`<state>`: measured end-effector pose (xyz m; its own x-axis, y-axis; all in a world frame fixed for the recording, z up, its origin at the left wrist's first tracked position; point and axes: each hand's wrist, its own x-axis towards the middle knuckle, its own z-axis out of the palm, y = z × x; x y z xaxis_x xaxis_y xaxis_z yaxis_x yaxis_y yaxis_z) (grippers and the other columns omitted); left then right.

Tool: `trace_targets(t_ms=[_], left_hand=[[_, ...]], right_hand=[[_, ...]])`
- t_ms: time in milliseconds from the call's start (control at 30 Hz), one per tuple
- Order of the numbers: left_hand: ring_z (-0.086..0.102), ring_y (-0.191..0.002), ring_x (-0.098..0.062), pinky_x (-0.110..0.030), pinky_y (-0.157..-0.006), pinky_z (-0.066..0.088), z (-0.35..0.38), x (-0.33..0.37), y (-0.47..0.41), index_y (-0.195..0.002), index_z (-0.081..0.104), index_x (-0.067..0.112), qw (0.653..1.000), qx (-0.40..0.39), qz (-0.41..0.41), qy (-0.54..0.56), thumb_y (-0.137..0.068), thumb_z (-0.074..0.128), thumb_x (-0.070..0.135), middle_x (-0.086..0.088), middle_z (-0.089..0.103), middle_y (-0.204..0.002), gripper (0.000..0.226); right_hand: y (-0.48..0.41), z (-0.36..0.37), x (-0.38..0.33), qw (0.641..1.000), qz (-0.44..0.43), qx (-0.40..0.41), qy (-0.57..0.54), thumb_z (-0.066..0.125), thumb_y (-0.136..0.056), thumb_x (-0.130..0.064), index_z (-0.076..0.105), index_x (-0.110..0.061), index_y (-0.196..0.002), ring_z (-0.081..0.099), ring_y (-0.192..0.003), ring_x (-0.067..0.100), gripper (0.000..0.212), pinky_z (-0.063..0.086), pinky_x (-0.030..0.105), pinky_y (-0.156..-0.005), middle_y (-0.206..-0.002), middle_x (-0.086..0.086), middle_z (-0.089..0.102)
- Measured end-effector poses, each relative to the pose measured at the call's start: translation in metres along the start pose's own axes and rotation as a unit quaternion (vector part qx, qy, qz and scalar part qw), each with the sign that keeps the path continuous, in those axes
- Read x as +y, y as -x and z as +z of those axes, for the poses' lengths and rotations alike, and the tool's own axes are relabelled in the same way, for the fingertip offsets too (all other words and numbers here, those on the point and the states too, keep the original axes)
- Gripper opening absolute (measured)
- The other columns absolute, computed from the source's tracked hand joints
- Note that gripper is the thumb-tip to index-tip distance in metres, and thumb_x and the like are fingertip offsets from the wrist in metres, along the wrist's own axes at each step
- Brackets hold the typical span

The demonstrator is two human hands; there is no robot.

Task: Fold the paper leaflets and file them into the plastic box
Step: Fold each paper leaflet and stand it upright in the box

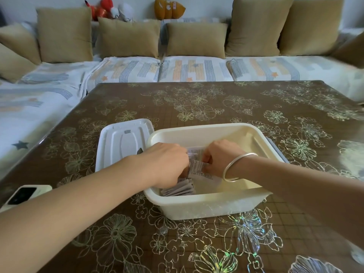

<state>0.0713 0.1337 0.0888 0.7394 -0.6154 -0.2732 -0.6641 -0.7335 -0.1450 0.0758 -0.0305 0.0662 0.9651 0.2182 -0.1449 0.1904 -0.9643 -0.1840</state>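
Observation:
A cream plastic box [208, 203] stands on the table in front of me. Both my hands reach into it. Between them is a folded printed paper leaflet [198, 168], pinched at its left edge by my left hand [167, 162] and at its right edge by my right hand [220, 157]. A silver bangle sits on my right wrist. Several folded leaflets [177, 189] stand in a row against the box's near left wall, partly hidden by my left hand.
The box's white lid [120, 142] lies flat just left of the box. A phone [23, 195] rests near the table's left edge. The brown floral table [177, 103] is ringed by a sofa with tan cushions [128, 38].

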Motion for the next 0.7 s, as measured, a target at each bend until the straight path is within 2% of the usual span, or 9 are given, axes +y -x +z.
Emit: trace_targets(t_ms=[67,133,200,267,400,533,633,700], left_hand=[[0.056,-0.081,-0.015,-0.027,-0.059,0.044,0.000,0.000,0.001,-0.108,0.070,0.026,1.000,-0.003,-0.008,0.007,-0.084,0.050,0.007,0.002,0.061,-0.101,0.036],[0.056,-0.080,-0.016,-0.023,-0.054,0.037,-0.002,0.000,0.001,-0.110,0.070,0.030,0.999,-0.014,-0.016,0.027,-0.084,0.051,0.006,0.003,0.064,-0.103,0.040],[0.055,-0.079,-0.016,-0.024,-0.053,0.036,-0.004,-0.001,0.001,-0.111,0.071,0.033,0.999,-0.020,-0.015,0.036,-0.085,0.051,0.007,0.004,0.065,-0.103,0.042],[0.057,-0.078,-0.016,-0.026,-0.056,0.041,-0.005,-0.002,0.000,-0.107,0.072,0.032,0.999,-0.020,-0.011,0.040,-0.084,0.052,0.009,0.004,0.067,-0.098,0.039],[0.055,-0.074,-0.011,-0.023,-0.056,0.043,-0.006,-0.004,0.000,-0.102,0.074,0.035,0.997,-0.034,-0.011,0.061,-0.084,0.053,0.011,0.010,0.065,-0.088,0.036],[0.048,-0.070,-0.008,-0.023,-0.055,0.035,-0.011,-0.005,-0.001,-0.099,0.074,0.035,0.997,-0.042,-0.015,0.063,-0.087,0.053,0.012,0.013,0.056,-0.079,0.033],[0.054,-0.081,-0.016,-0.027,-0.062,0.039,-0.009,-0.006,-0.006,-0.081,0.064,0.027,0.997,-0.041,-0.030,0.057,-0.087,0.054,0.013,0.005,0.059,-0.094,0.018],[0.058,-0.086,-0.021,-0.031,-0.065,0.044,-0.007,-0.007,-0.009,-0.083,0.061,0.020,0.997,-0.040,-0.037,0.053,-0.087,0.055,0.014,-0.001,0.062,-0.100,0.009]], right_hand=[[-0.001,0.000,-0.001,1.000,0.012,0.001,-0.006,0.069,-0.077,-0.026,0.055,-0.021,-0.056,0.055,-0.061,0.021,0.026,0.041,0.022,-0.050,-0.064,-0.002,0.059],[-0.002,0.001,-0.003,1.000,0.020,-0.002,-0.008,0.070,-0.075,-0.027,0.051,-0.019,-0.052,0.049,-0.057,0.020,0.031,0.035,0.021,-0.046,-0.058,-0.003,0.052],[-0.003,0.000,-0.005,1.000,0.017,0.000,0.013,0.071,-0.073,-0.033,0.063,-0.019,-0.066,0.057,-0.066,0.023,0.017,0.045,0.023,-0.054,-0.070,0.000,0.062],[-0.003,-0.001,-0.009,0.999,0.004,0.007,0.041,0.070,-0.075,-0.037,0.069,-0.020,-0.083,0.059,-0.069,0.024,0.018,0.047,0.026,-0.059,-0.080,0.001,0.066],[-0.003,0.002,-0.019,0.995,-0.037,0.022,0.088,0.065,-0.081,-0.040,0.071,-0.028,-0.093,0.056,-0.070,0.025,0.018,0.040,0.025,-0.060,-0.088,0.000,0.068],[-0.007,0.000,-0.023,0.993,-0.053,0.034,0.097,0.063,-0.084,-0.045,0.070,-0.037,-0.099,0.064,-0.088,0.025,0.019,0.040,0.026,-0.064,-0.095,-0.003,0.068],[-0.007,0.000,-0.023,0.992,-0.050,0.038,0.114,0.061,-0.083,-0.049,0.071,-0.035,-0.099,0.064,-0.087,0.025,0.024,0.040,0.027,-0.063,-0.094,-0.001,0.068],[-0.010,0.003,-0.022,0.992,-0.039,0.033,0.115,0.061,-0.082,-0.050,0.071,-0.029,-0.099,0.063,-0.082,0.026,0.028,0.041,0.027,-0.062,-0.089,0.000,0.067]])
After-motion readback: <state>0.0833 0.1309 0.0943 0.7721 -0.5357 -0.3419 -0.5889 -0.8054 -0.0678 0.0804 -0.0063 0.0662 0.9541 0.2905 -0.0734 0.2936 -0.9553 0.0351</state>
